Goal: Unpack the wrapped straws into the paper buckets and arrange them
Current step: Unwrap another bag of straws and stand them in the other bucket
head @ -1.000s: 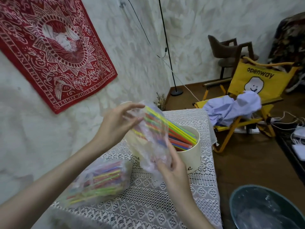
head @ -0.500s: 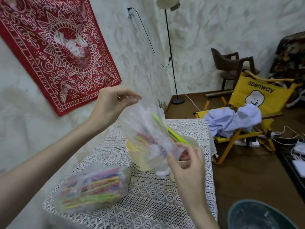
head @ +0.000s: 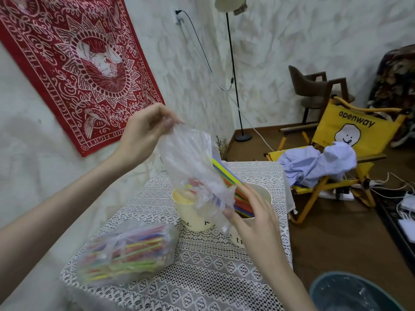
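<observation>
Left hand point(head: 143, 131) grip pinching wrapper point(head: 190, 167), straws point(head: 233, 187) in bucket point(head: 262, 194)

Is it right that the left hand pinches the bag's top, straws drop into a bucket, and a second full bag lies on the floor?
Not quite. The second bag lies on the table, as the head view shows. The left hand does pinch the bag over the bucket.

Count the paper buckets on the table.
2. One bucket stands mid-table behind the plastic wrapper; the other bucket, to its right, holds straws and is partly hidden by the right hand. No others show.
</observation>
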